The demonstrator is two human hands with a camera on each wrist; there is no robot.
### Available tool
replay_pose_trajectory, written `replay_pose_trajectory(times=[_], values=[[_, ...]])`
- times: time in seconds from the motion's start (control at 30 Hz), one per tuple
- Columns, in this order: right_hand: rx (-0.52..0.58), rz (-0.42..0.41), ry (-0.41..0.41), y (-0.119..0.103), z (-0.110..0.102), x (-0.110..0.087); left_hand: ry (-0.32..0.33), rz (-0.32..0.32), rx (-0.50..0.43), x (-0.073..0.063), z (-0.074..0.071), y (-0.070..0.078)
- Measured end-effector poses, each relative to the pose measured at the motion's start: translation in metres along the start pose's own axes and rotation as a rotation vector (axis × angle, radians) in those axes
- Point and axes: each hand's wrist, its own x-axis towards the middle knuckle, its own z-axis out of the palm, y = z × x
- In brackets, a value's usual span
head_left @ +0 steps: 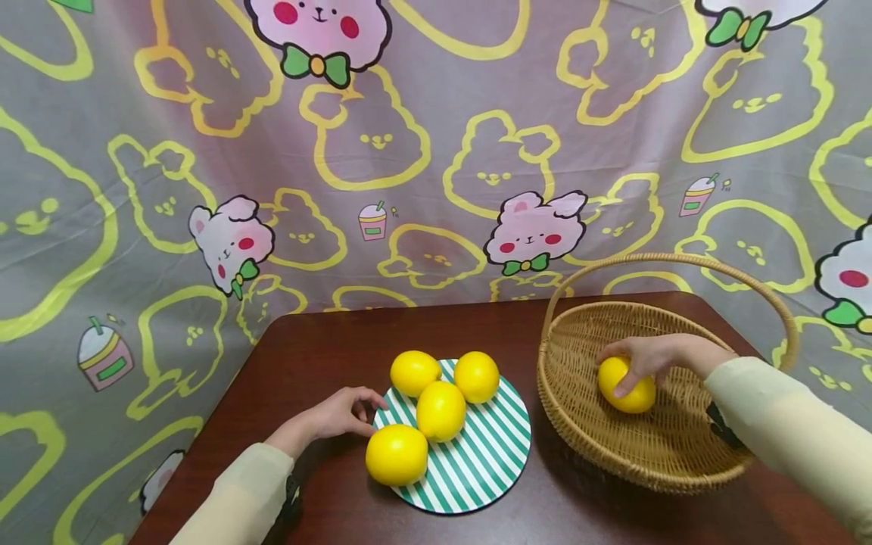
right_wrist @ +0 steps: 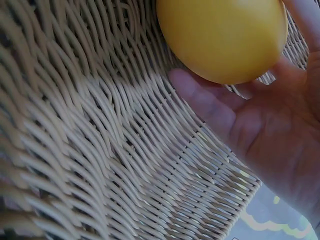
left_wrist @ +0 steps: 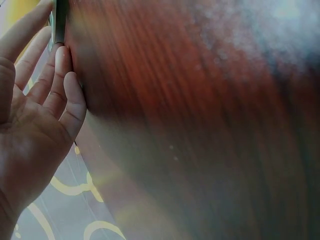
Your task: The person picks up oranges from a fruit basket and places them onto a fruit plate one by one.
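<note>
Inside the wicker basket [head_left: 586, 333], my right hand [head_left: 657, 357] grips a yellow lemon [head_left: 630, 390], thumb on its near side and fingers round the far side. In the right wrist view the lemon [right_wrist: 225, 35] lies against the palm, close over the woven wicker. My left hand [head_left: 337, 415] rests at the left rim of a round green-and-white striped plate [head_left: 477, 469], fingers loosely bent and holding nothing. Several lemons sit on the plate; the nearest one [head_left: 397, 454] is just right of the left thumb. The left wrist view shows the left hand [left_wrist: 40, 110] with its fingers extended at the plate's edge.
A dark reddish-brown wooden table [head_left: 327, 333] carries the plate and basket. The basket's tall arched handle [head_left: 654, 257] rises over its opening, behind the right arm. A patterned cartoon curtain [head_left: 436, 174] hangs behind and beside the table.
</note>
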Motion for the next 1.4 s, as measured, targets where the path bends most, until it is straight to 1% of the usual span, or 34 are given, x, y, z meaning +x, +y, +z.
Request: replay_pose_trajectory(times=[0.17, 0.47, 0.6, 0.73, 0.83, 0.93, 1.17, 1.4], values=[[0.013, -0.001, -0.005, 0.001, 0.002, 0.001, -0.003, 0.008, 0.004, 0.0, 0.0, -0.001], [0.024, -0.059, 0.01, 0.003, 0.004, 0.001, -0.012, 0.019, 0.007, 0.0, 0.001, -0.001], [0.038, -0.053, 0.006, 0.002, 0.004, 0.001, -0.012, 0.017, 0.006, 0.0, 0.001, -0.001], [0.007, -0.07, 0.024, 0.0, 0.003, 0.0, -0.01, 0.016, 0.01, -0.001, 0.001, -0.001], [-0.014, -0.104, 0.049, -0.002, 0.0, -0.002, -0.006, 0.016, 0.01, 0.0, 0.001, -0.002], [-0.012, -0.127, 0.066, -0.006, -0.004, -0.004, -0.006, 0.019, 0.009, 0.0, 0.0, -0.003], [-0.067, -0.167, 0.086, -0.021, -0.016, -0.012, -0.011, 0.022, 0.013, 0.0, -0.001, -0.003], [-0.12, -0.208, 0.118, -0.037, -0.019, -0.019, -0.004, 0.013, 0.004, -0.001, -0.001, -0.001]])
